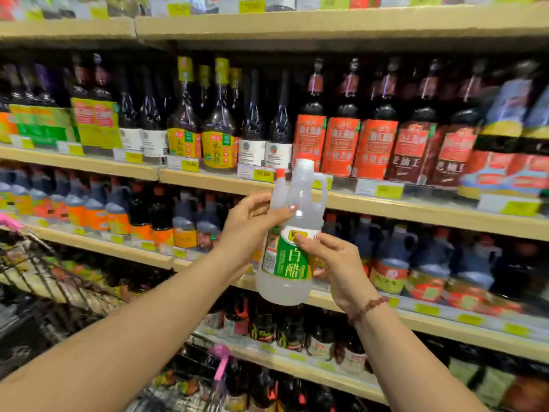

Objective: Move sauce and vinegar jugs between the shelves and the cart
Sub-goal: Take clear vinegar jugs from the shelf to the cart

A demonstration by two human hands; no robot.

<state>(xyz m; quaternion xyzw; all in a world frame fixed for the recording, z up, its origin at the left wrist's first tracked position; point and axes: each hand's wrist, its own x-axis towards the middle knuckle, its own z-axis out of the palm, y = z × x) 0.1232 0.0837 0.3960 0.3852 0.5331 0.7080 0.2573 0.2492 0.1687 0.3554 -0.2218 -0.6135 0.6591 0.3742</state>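
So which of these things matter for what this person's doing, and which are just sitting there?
Part of the job: white vinegar jug, gripped by left hand and right hand; wire cart; shelf.
Just sitting there: red-label dark bottles; yellow price tags.

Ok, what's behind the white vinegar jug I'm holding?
Behind the vinegar jug run shelf edges with yellow price tags and dark sauce bottles. An orange-capped bottle peeks out by its neck; its body is hidden.
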